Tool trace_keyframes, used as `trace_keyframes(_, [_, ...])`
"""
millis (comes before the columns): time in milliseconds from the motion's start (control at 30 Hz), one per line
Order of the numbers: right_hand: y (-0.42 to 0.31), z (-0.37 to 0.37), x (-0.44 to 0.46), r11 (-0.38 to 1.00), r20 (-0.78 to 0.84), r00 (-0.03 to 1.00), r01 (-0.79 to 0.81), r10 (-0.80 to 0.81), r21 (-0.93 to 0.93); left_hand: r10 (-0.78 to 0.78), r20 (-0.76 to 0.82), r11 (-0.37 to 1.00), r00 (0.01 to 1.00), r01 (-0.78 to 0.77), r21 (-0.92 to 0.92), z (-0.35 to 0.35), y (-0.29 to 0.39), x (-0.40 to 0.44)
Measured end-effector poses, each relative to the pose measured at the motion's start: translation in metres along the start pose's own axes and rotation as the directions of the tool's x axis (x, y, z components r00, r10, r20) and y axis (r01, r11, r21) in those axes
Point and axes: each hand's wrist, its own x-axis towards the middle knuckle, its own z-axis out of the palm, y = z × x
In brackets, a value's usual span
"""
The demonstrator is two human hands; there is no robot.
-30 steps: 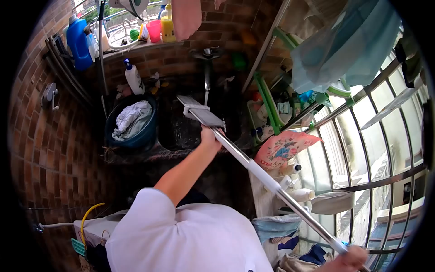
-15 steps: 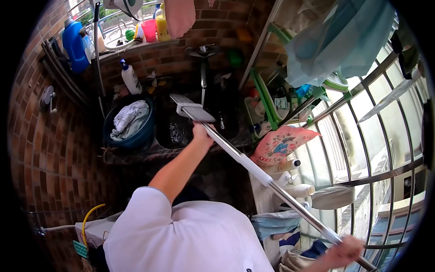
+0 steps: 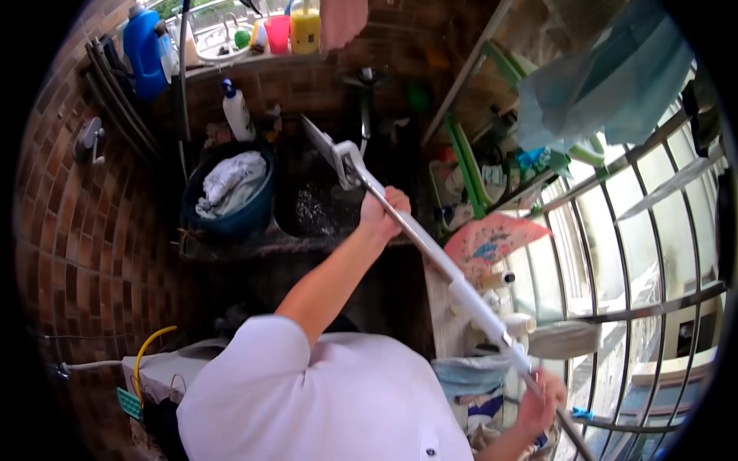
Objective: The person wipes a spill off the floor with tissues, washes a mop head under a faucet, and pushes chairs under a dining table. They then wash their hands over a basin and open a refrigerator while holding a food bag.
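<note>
A flat mop (image 3: 438, 257) with a long silver and white pole slants across the view. My left hand (image 3: 387, 213) is closed around the pole just below the mop head (image 3: 324, 147). Lower right, my right hand (image 3: 541, 401) grips the pole farther down. The mop head is tilted on edge over the dark sink (image 3: 288, 223), beside the tap (image 3: 366, 107). Water glistens in the basin below it. Left of the basin stands a dark blue bucket (image 3: 265, 196) with light-coloured cloth (image 3: 231, 183) inside.
A white pump bottle (image 3: 238, 115) stands behind the bucket. On the ledge are a blue jug (image 3: 144, 54), a pink cup (image 3: 277, 34) and a yellow bottle (image 3: 305, 31). To the right are a green-edged rack (image 3: 465, 165), a pink patterned bag (image 3: 492, 242) and window bars (image 3: 623, 238).
The mop head has turned from lying fairly flat to standing on edge. My left hand has moved right and slightly up; my right hand has moved left and up. The view has shifted slightly.
</note>
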Motion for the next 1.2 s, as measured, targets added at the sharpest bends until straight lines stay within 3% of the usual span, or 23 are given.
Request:
trace_keyframes(33, [0.004, -0.002, 0.003, 0.992, -0.268, 0.956, -0.105, 0.122, 0.076, 0.029, 0.074, 0.994, 0.997, -0.037, 0.101, -0.008, 0.004, 0.017])
trace_keyframes(67, [0.003, -0.006, 0.008, 0.993, -0.078, 0.997, 0.033, -0.025, 0.109, -0.004, 0.128, 0.993, 0.992, -0.011, 0.119, 0.003, -0.003, 0.011])
trace_keyframes(100, [0.005, -0.007, 0.004, 0.988, -0.147, 0.979, -0.134, 0.144, 0.079, -0.085, 0.184, 0.996, 0.979, 0.086, 0.002, 0.007, -0.001, 0.014])
trace_keyframes(167, [0.016, -0.006, 0.004, 0.974, -0.353, 0.910, -0.178, 0.217, 0.140, -0.007, 0.033, 0.999, 0.999, 0.006, 0.036, 0.014, -0.004, 0.020])
trace_keyframes(200, [0.021, -0.031, 0.000, 0.997, -0.030, 0.999, -0.031, 0.033, 0.067, 0.078, 0.272, 0.894, 0.959, -0.188, 0.407, 0.004, -0.007, 0.018])
trace_keyframes(233, [0.027, -0.041, -0.029, 0.952, -0.266, 0.932, -0.181, 0.247, 0.248, -0.066, 0.194, 0.996, 0.979, 0.054, 0.065, -0.007, -0.004, 0.011])
trace_keyframes(300, [0.025, -0.027, -0.018, 0.974, -0.299, 0.937, -0.128, 0.181, 0.186, 0.006, 0.167, 0.981, 0.986, -0.038, 0.190, -0.010, -0.002, 0.021])
trace_keyframes(333, [0.029, -0.044, -0.013, 0.967, -0.085, 0.977, -0.180, 0.197, 0.180, -0.051, 0.211, 0.991, 0.976, 0.023, 0.134, -0.012, -0.002, 0.025])
trace_keyframes(367, [0.025, -0.034, -0.025, 0.965, -0.116, 0.970, -0.191, 0.214, 0.182, 0.044, 0.211, 0.917, 0.977, -0.124, 0.380, -0.007, -0.002, 0.025])
trace_keyframes(433, [0.036, -0.047, -0.026, 0.982, -0.076, 0.988, -0.127, 0.138, 0.137, -0.079, 0.123, 0.995, 0.989, 0.071, 0.073, -0.007, -0.001, 0.021])
trace_keyframes(467, [0.032, -0.024, -0.023, 0.947, -0.342, 0.910, -0.136, 0.236, 0.292, -0.085, 0.097, 0.994, 0.992, 0.077, 0.079, -0.009, 0.004, 0.020])
trace_keyframes(533, [0.033, -0.037, -0.019, 0.958, -0.323, 0.909, -0.203, 0.262, 0.205, 0.125, -0.098, 0.941, 0.987, -0.087, 0.326, -0.027, -0.005, 0.029])
trace_keyframes(567, [0.031, -0.036, -0.022, 0.960, -0.301, 0.919, -0.203, 0.255, 0.194, 0.109, -0.274, 0.975, 0.956, -0.049, 0.214, -0.010, -0.014, 0.015])
trace_keyframes(600, [0.030, -0.035, -0.022, 0.957, -0.511, 0.814, -0.191, 0.278, 0.216, 0.252, -0.354, 0.924, 0.901, -0.115, 0.364, 0.003, -0.035, 0.003])
trace_keyframes(633, [0.026, -0.026, -0.013, 0.948, -0.709, 0.630, -0.228, 0.316, 0.221, 0.387, -0.398, 0.847, 0.832, -0.150, 0.511, 0.008, -0.053, -0.002])
trace_keyframes(767, [0.012, -0.036, -0.022, 0.941, -0.764, 0.556, -0.265, 0.328, 0.211, 0.580, -0.454, 0.645, 0.676, -0.041, 0.763, 0.000, -0.075, -0.017])
trace_keyframes(833, [0.011, -0.045, -0.019, 0.929, -0.777, 0.522, -0.292, 0.353, 0.226, 0.583, -0.386, 0.593, 0.715, -0.049, 0.804, -0.001, -0.083, -0.021])
trace_keyframes(900, [0.008, -0.060, -0.025, 0.943, -0.687, 0.656, -0.302, 0.314, 0.142, 0.571, -0.332, 0.558, 0.751, -0.058, 0.828, -0.005, -0.086, -0.031])
trace_keyframes(933, [0.010, -0.067, -0.023, 0.901, -0.750, 0.504, -0.305, 0.428, 0.309, 0.597, -0.333, 0.494, 0.729, -0.008, 0.869, -0.007, -0.091, -0.034])
trace_keyframes(1000, [0.009, -0.069, -0.015, 0.914, -0.773, 0.497, -0.297, 0.394, 0.275, 0.622, -0.276, 0.385, 0.733, 0.020, 0.923, -0.005, -0.100, -0.039])
trace_keyframes(1100, [0.007, -0.084, -0.030, 0.906, -0.786, 0.461, -0.306, 0.411, 0.294, 0.580, -0.233, 0.376, 0.781, -0.003, 0.926, -0.012, -0.109, -0.050])
trace_keyframes(1167, [-0.005, -0.089, -0.035, 0.925, -0.689, 0.619, -0.282, 0.377, 0.254, 0.486, -0.267, 0.447, 0.832, 0.025, 0.894, -0.011, -0.112, -0.063])
trace_keyframes(1200, [-0.007, -0.072, -0.026, 0.891, -0.719, 0.529, -0.314, 0.451, 0.327, 0.328, -0.281, 0.555, 0.902, 0.057, 0.830, -0.010, -0.116, -0.072])
